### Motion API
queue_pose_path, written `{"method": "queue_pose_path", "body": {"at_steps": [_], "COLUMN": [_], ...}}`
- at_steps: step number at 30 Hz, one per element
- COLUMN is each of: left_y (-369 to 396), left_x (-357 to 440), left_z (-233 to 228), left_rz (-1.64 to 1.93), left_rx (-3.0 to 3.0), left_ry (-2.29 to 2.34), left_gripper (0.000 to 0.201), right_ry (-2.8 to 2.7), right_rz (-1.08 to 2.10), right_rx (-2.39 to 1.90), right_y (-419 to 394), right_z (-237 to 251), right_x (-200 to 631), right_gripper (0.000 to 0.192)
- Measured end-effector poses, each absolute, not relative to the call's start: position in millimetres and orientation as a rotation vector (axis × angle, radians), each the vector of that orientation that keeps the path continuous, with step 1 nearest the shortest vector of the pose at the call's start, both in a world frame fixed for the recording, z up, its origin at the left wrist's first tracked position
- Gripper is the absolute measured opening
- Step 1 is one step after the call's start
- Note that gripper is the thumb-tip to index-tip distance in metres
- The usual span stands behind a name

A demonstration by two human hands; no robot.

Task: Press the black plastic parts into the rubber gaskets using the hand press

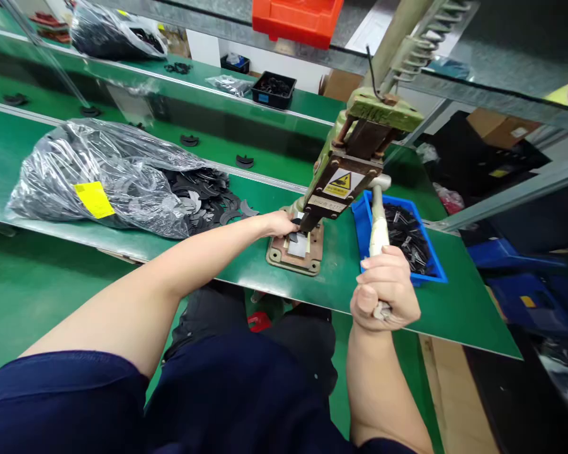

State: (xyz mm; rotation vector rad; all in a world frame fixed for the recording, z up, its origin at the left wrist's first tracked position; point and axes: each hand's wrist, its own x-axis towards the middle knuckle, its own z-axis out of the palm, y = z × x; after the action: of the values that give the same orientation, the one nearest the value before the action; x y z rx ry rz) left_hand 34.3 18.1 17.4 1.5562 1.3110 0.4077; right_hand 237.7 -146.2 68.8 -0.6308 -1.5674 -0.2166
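Hands at the bench press [348, 167]
The left hand [280, 223] pinches a small black part [295, 236] on the press's base plate, under the ram; the right hand [385, 289] is fisted around the lever handle [377, 217], right of the press

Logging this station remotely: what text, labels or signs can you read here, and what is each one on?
No wording can be read.
Yellow triangle hazard sign on a label on the press head: a pictogram; the print under it is too small.
Plate below that label: marks blurred.
Yellow sticker on the plastic bag: no print can be made out.
Blue label on the black tray: too small.
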Motion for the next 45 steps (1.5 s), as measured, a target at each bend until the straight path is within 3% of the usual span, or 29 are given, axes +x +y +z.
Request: {"method": "queue_pose_path", "body": {"at_steps": [6, 14, 16, 19, 22, 26, 34, 40, 45], "left_y": [19.8, 18.7, 34.6, 65.8, 87.7, 93.5, 108.2, 107.7, 75.1], "left_x": [26.0, -5.4, -30.2, -76.6, -113.7, -123.7, -106.7, -111.8, -105.8], "left_z": [13.0, 35.6, 42.6, 39.7, 22.9, 0.1, 2.6, 5.0, 20.2], "left_rz": [0.289, 0.445, 0.537, 0.643, 0.359, -0.097, -0.397, -0.132, 0.133], "left_rx": [1.433, 1.295, 1.430, 1.784, 2.142, 2.508, 2.659, 2.525, 2.673], "left_ry": [1.269, 0.981, 0.968, 1.329, 1.616, 1.558, 1.443, 1.535, 1.415], "left_gripper": [0.029, 0.050, 0.049, 0.036, 0.037, 0.053, 0.051, 0.053, 0.042], "right_ry": [-1.589, -1.612, -1.616, -1.613, -1.601, -1.597, -1.613, -1.602, -1.584], "right_rz": [-0.220, -0.205, -0.199, -0.184, -0.186, -0.197, -0.211, -0.211, -0.212], "right_rx": [-0.623, -0.614, -0.612, -0.609, -0.599, -0.620, -0.635, -0.622, -0.617], "right_y": [-146.3, -147.2, -146.9, -146.5, -146.3, -146.3, -146.8, -145.9, -145.6], "right_z": [66.8, 66.2, 66.2, 66.5, 66.9, 67.5, 67.7, 66.6, 66.0], "right_x": [241.2, 244.7, 245.3, 245.4, 244.8, 244.5, 245.9, 244.6, 242.5], "right_gripper": [0.027, 0.026, 0.026, 0.026, 0.026, 0.025, 0.026, 0.027, 0.029]}}
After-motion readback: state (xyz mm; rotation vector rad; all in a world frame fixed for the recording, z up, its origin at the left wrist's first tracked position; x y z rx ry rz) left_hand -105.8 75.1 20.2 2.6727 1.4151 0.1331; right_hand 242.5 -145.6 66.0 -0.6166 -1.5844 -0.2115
